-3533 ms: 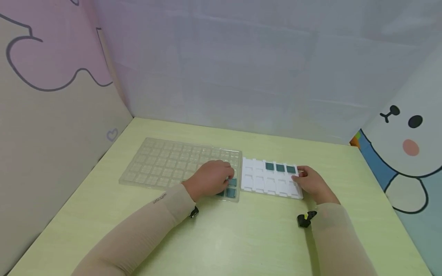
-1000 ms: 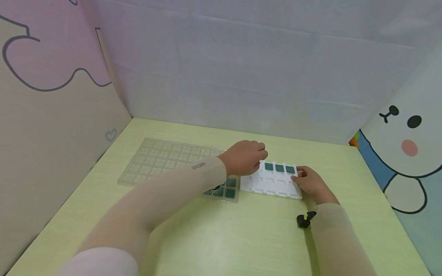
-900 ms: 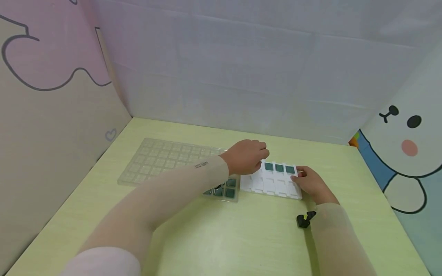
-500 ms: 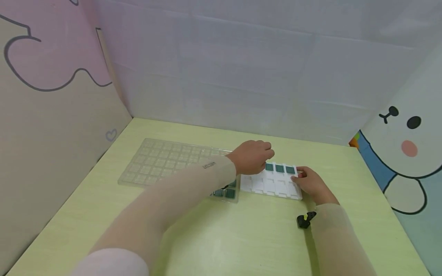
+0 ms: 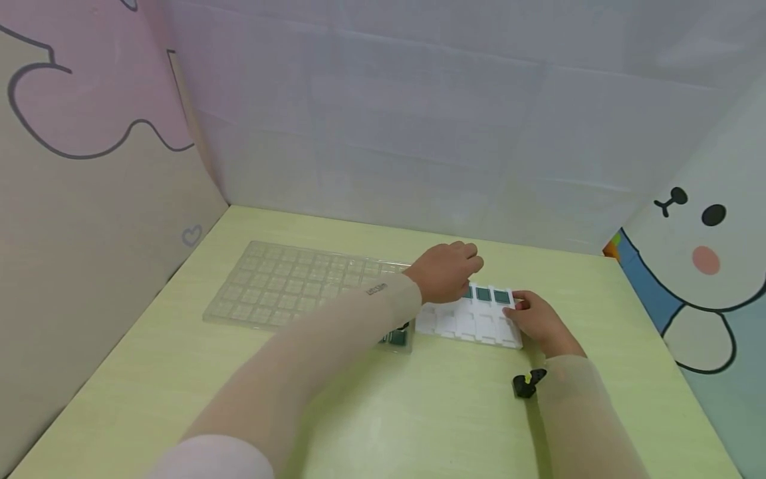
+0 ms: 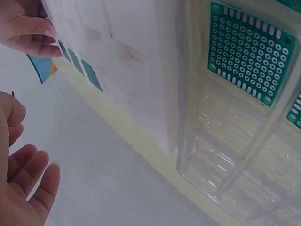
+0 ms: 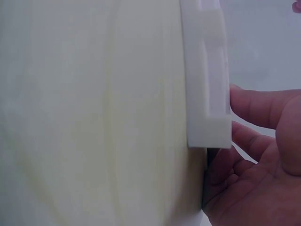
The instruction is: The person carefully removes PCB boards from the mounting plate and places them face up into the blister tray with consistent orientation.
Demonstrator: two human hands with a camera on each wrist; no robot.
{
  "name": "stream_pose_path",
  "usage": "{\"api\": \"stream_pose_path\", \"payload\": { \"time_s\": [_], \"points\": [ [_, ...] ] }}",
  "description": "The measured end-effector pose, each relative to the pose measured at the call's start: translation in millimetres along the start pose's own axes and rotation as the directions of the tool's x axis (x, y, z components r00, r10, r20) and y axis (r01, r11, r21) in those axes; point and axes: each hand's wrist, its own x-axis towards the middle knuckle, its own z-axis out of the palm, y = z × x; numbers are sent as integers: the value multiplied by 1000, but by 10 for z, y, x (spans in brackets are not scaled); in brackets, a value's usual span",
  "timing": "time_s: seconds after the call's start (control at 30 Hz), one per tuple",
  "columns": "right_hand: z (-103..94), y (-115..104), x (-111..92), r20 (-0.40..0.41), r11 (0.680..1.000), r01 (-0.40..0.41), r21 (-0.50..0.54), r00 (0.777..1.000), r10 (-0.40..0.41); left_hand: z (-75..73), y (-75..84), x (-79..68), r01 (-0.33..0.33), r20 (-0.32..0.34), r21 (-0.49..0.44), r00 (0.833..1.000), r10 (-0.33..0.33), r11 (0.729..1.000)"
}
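My left hand (image 5: 445, 273) hovers over the back left part of a white compartment tray (image 5: 461, 323). In the left wrist view its fingers (image 6: 44, 183) are spread and loosely bent, with no held item plainly visible. A tiny dark sliver beside them is unclear. Small green circuit boards (image 5: 501, 297) sit in the tray's back row, one partly covered by the left hand. My right hand (image 5: 538, 320) grips the tray's right edge, thumb on the rim. A clear plastic tray (image 5: 272, 279) adjoins on the left; several green perforated boards (image 6: 249, 52) lie at its near right corner, partly behind my left arm.
Both trays lie on a pale yellow table (image 5: 431, 412). A black clip-like device (image 5: 526, 384) is by the right wrist. A pale backdrop (image 5: 383, 133) rises behind, with printed panels at both sides.
My left hand has gone from the clear tray's boards to above the white tray, and lately drifts slowly rightward over it. The right hand keeps its grip on the edge.
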Motion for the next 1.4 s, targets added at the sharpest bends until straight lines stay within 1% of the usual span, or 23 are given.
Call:
{"api": "stream_pose_path", "payload": {
  "time_s": [0.27, 0.47, 0.57, 0.77, 0.97, 1.17, 1.4],
  "points": [
    [14, 18, 9, -4, 1000, 10, 1, 1000, -10, 66, 19, 61, 18, 15, -6, 1000, -18, 1000],
    [16, 18, 27, -2, 1000, 18, 10, 1000, -18, 139, 4, 114, 54, 36, -19, 998, -53, 998],
    [15, 16, 28, -2, 999, 27, 19, 1000, -27, 174, 1, 144, 70, 59, -34, 996, -68, 997],
    [13, 9, 19, 4, 999, 36, 21, 999, -36, 260, 33, 190, 93, 127, -65, 988, -84, 994],
    [-2, 2, 11, 4, 1000, 28, 4, 1000, -28, 347, 68, 250, 125, 152, -71, 982, -113, 990],
    [7, 3, 26, 14, 998, 52, 16, 999, -53, 398, 85, 284, 147, 179, -65, 975, -133, 987],
    [-8, -11, 1, 13, 1000, 2, 3, 1000, -2, 474, 125, 347, 176, 195, -126, 969, -150, 976]
  ]
}}
